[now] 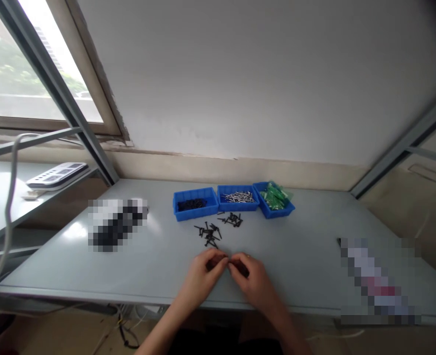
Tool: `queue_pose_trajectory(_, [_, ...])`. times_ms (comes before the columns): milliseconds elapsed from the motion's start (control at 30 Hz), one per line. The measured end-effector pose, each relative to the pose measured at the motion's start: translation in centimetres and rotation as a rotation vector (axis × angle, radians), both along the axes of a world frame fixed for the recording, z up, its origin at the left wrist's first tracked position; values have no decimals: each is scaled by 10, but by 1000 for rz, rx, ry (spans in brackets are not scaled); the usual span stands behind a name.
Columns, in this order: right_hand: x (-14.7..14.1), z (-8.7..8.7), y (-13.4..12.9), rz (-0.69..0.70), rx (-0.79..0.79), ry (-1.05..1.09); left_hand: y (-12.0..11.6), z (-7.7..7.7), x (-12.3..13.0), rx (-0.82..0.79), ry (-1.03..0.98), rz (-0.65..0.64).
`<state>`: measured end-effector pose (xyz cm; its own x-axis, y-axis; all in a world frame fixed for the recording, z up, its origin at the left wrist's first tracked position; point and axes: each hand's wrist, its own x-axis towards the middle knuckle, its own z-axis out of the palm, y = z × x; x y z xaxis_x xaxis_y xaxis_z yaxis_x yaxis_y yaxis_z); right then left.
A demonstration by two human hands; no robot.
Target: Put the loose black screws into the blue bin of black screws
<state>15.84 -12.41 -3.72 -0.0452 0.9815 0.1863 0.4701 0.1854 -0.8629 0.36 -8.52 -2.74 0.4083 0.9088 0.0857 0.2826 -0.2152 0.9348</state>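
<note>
Near the front edge of the table, my left hand (206,271) and my right hand (252,276) meet with thumbs and fingertips pinched together. Whatever lies between the fingertips is too small and too hidden to make out. Just beyond them is a loose pile of black screws (209,234). A smaller pile of black screws (234,220) lies behind it, to the right. Three blue bins stand farther back: the left bin (195,214) contains small black screws, the middle bin (238,205) silver screws or nails, and the right bin (277,214) green plastic packets (275,196).
A blurred dark object (116,227) lies on the left of the grey table (158,261); another blurred item (376,281) lies at the right. Metal frame posts flank the table. A power strip (58,176) rests on the side shelf, and a cable (9,212) hangs at far left.
</note>
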Motion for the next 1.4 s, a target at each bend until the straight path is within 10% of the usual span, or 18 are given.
queue_pose_trajectory(800, [0, 4, -11, 110, 150, -17, -11, 14, -15, 56, 130, -245])
queue_pose_trajectory(1400, [-4, 8, -7, 129, 36, -100, -10, 4, -15, 131, 55, -74])
